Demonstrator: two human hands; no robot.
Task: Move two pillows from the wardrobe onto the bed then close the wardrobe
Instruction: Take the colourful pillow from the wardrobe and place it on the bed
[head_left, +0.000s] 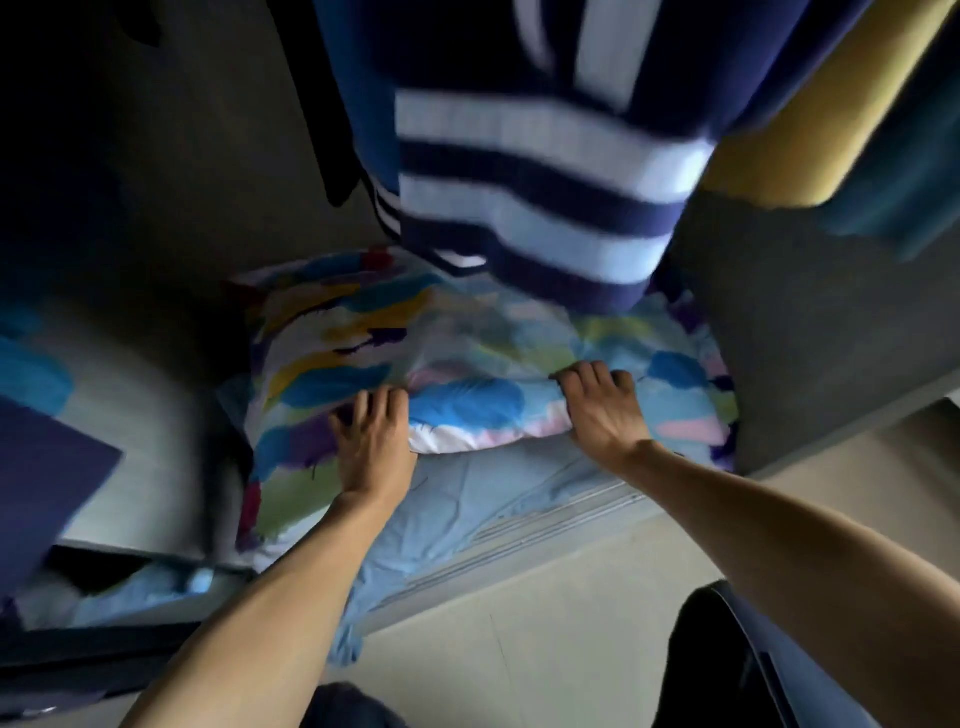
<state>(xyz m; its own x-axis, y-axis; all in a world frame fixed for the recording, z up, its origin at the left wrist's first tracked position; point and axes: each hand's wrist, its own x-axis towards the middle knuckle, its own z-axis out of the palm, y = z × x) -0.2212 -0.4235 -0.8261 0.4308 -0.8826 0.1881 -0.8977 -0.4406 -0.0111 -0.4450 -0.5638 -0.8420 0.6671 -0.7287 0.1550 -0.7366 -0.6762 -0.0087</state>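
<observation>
A pillow (478, 405) with a blue, pink and white feather print lies on the wardrobe floor, on top of a light blue sheet (457, 519). My left hand (371, 441) grips its front left edge. My right hand (602, 410) is closed over its front right edge. A second pillow (322, 332), patterned in brighter blue, yellow and purple, stands on edge against the wardrobe's left side, touching the first. The picture is blurred by motion.
A navy and white striped garment (530, 171) hangs just above the pillows, with a yellow garment (810, 119) to its right. The grey wardrobe side panel (810, 332) stands at the right. The door track (545, 525) runs along the front, pale floor tiles (545, 649) below it.
</observation>
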